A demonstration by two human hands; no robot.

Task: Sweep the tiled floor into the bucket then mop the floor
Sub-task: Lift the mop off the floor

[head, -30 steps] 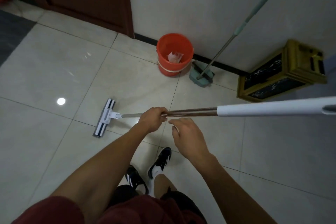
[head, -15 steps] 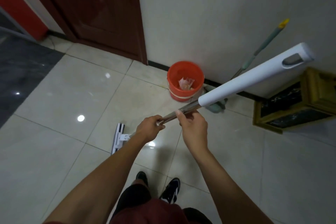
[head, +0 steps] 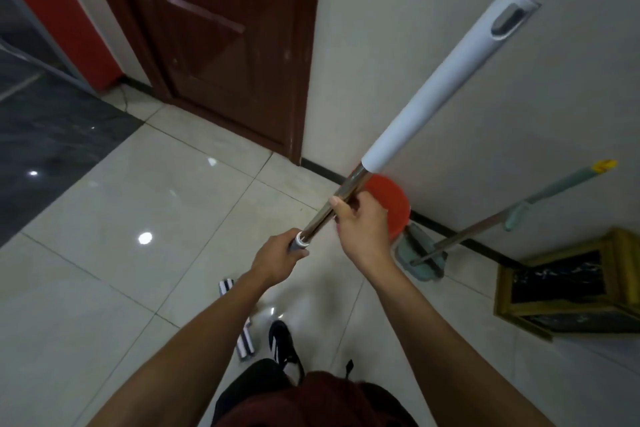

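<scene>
I hold a flat mop with a metal pole and a long white handle (head: pixel 440 87) that points up and to the right. My left hand (head: pixel 277 258) grips the pole low, at a grey collar. My right hand (head: pixel 360 222) grips the metal part just above it. The striped mop head (head: pixel 242 333) lies on the pale tiled floor (head: pixel 114 246) close to my shoe, mostly hidden by my left forearm. The orange bucket (head: pixel 391 208) stands against the wall, partly hidden behind my right hand and the pole.
A green broom with its dustpan (head: pixel 426 256) leans on the white wall right of the bucket. A gold-framed box (head: pixel 568 284) sits on the floor at the right. A dark brown door (head: pixel 214 45) is ahead, with dark flooring at the left.
The mop handle has swung up from nearly level to steeply raised. The mop head has come back across the floor to my feet. My right hand went from free to gripping the pole.
</scene>
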